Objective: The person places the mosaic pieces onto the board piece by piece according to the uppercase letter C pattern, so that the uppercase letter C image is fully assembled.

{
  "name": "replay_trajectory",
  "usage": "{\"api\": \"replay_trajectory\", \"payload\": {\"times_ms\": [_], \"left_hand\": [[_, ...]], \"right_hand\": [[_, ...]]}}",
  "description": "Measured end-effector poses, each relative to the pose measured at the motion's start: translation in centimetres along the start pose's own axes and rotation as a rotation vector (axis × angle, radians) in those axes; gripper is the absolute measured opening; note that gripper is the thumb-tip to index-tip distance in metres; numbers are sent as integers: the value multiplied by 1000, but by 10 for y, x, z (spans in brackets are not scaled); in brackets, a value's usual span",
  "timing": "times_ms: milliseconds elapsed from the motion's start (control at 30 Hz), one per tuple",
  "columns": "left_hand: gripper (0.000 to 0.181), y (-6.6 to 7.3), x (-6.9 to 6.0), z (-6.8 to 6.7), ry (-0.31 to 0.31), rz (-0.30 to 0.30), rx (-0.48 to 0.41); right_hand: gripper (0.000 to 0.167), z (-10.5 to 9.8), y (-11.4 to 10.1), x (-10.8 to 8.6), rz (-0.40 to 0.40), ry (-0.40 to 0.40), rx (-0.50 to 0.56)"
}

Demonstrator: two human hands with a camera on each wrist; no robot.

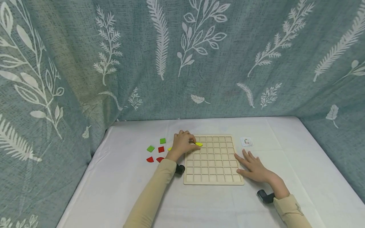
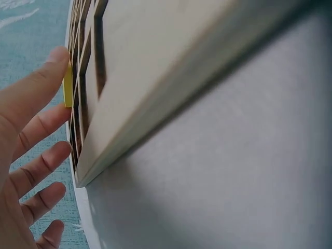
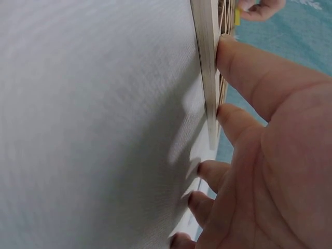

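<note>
My left hand (image 1: 183, 144) pinches a small yellow tile (image 1: 199, 144) between thumb and forefinger over the far left part of a wooden grid board (image 1: 214, 183). In the left wrist view the yellow tile (image 2: 67, 85) shows edge-on between thumb and index finger, close to the board's cells; whether it touches the board I cannot tell. My right hand (image 1: 255, 167) lies at the board's right side, fingers spread. Its thumb and index fingertip touch the board's edge (image 3: 207, 67) in the right wrist view.
Left of the board lie green tiles (image 1: 150, 148), a red square tile (image 1: 161, 149) and red quarter-round tiles (image 1: 150, 159). Another yellow piece is partly hidden by the left hand. A small printed grid card (image 1: 246, 142) lies right of the board on the white cloth (image 1: 211, 205).
</note>
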State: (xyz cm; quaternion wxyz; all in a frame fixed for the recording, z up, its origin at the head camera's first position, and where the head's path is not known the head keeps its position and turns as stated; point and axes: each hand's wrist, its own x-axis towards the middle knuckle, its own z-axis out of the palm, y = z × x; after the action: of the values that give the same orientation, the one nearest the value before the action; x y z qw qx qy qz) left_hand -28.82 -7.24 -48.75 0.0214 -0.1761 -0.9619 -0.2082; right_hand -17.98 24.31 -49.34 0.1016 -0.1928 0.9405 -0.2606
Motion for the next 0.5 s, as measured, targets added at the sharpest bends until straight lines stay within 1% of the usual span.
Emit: {"api": "replay_trajectory", "payload": {"times_ms": [233, 500], "left_hand": [[24, -2, -2, -1, -6, 18, 37], [20, -3, 0, -1, -8, 52, 0]], "right_hand": [[64, 0, 0, 0, 17, -1, 1], [65, 1, -1, 0, 29, -1, 13]]}}
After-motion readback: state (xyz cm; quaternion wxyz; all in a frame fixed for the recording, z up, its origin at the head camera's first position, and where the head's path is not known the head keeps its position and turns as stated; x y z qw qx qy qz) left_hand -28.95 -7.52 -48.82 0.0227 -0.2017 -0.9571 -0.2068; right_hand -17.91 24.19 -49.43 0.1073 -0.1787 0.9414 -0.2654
